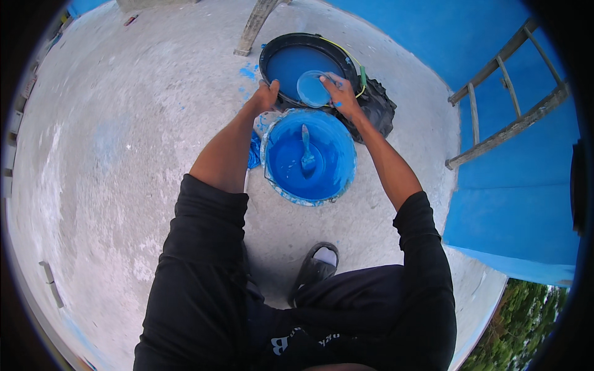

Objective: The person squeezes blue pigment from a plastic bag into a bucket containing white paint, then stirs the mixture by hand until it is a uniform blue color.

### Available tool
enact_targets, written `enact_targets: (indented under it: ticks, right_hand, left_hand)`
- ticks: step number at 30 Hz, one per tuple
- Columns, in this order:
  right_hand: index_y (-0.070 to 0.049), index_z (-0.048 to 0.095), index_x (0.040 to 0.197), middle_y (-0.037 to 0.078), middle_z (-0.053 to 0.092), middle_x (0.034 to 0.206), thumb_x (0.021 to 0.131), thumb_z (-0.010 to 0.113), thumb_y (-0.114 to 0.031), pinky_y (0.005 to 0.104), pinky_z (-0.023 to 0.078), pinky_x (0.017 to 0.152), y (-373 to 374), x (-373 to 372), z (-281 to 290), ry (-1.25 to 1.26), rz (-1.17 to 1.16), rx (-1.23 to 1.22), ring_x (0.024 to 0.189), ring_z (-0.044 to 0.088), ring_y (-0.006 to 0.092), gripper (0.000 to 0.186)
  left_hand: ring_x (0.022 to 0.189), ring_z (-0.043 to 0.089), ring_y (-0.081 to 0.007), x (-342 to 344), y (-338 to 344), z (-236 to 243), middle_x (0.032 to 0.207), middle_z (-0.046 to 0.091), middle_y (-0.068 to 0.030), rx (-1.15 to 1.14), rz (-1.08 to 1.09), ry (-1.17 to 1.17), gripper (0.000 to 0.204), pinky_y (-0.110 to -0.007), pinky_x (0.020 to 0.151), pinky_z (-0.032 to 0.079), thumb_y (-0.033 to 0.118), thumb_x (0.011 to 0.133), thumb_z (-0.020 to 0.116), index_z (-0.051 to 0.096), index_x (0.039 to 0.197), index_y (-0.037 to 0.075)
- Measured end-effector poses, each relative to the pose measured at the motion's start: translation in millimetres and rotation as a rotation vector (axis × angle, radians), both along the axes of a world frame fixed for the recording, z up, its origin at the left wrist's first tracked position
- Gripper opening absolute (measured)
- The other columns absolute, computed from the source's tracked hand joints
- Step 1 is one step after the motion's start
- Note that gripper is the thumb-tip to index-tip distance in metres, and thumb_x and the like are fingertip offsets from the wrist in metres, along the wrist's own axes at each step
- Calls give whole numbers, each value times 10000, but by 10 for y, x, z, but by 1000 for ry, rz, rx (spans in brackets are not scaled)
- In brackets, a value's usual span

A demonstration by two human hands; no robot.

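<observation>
Holding a small clear cup [311,93] in the right grip [339,96], clamped on its right edge. Holding it over the near right part of a big black bucket [301,39]. Showing blue in the cup, but cannot tell if from paint inside or from below. Holding the black bucket's near left rim with the left grip [268,96], closed on it. Inside that bucket, lots of blue paint [291,63]. On its right side, a yellow handle with a green middle [362,75], near a crumpled black bag [378,108].

Just nearer, a messy bucket [341,133], splashed blue all over inside. Standing in there, a brush [307,148] with its bristles down. Under it all, a gray floor [111,154]. Far off, a wooden leg [252,31]. To the right, a wooden ladder [507,133] along a blue wall [507,213].
</observation>
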State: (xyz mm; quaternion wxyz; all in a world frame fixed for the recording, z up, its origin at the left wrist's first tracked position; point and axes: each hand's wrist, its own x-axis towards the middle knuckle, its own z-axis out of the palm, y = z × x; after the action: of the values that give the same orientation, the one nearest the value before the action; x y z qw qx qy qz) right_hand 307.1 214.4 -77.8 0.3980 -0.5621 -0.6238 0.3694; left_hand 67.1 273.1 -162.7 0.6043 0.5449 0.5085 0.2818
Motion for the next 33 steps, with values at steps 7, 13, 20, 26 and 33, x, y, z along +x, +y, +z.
enact_targets:
  ticks: [7, 13, 20, 26, 33]
  right_hand:
    - [92, 539, 1297, 20, 501, 570, 955, 594, -419, 282, 376, 455, -88, -10, 22, -52, -41, 56, 499, 464, 77, 618]
    - [83, 562, 1278, 32, 525, 594, 947, 602, -433, 287, 383, 475, -88, 20, 17, -84, -32, 36, 528, 470, 78, 615]
    - [96, 560, 1273, 129, 638, 771, 941, 600, -457, 303, 444, 529, -107, -19, 27, -100, -38, 62, 556, 507, 97, 646]
    - [98, 566, 1262, 184, 668, 874, 935, 610, -458, 324, 475, 579, -84, -8, 15, -107, -21, 17, 598, 543, 120, 647]
    - [85, 592, 1236, 231, 646, 1106, 933, 622, -441, 345, 520, 736, -70, 0, -67, -73, -36, 78, 875, 629, 213, 608]
  left_hand:
    - [851, 713, -319, 68, -97, 98, 1030, 669, -253, -3, 68, 72, 656, -432, 791, 588, 498, 997, 336, 279, 1351, -51]
    - [858, 714, -326, 64, -79, 73, 1035, 669, -251, 17, 63, 68, 645, -439, 806, 584, 498, 996, 335, 267, 1359, -31]
    - [826, 716, -333, 46, -98, 89, 1007, 665, -278, 5, 62, 58, 671, -433, 792, 589, 489, 998, 336, 244, 1342, -80]
    - [827, 716, -335, 27, -93, 102, 1006, 659, -298, 34, 45, 56, 688, -436, 797, 588, 481, 1000, 335, 232, 1330, -114]
    - [865, 711, -342, 51, -137, 183, 1038, 661, -277, 10, 36, 73, 685, -448, 829, 577, 499, 1001, 324, 225, 1369, -70]
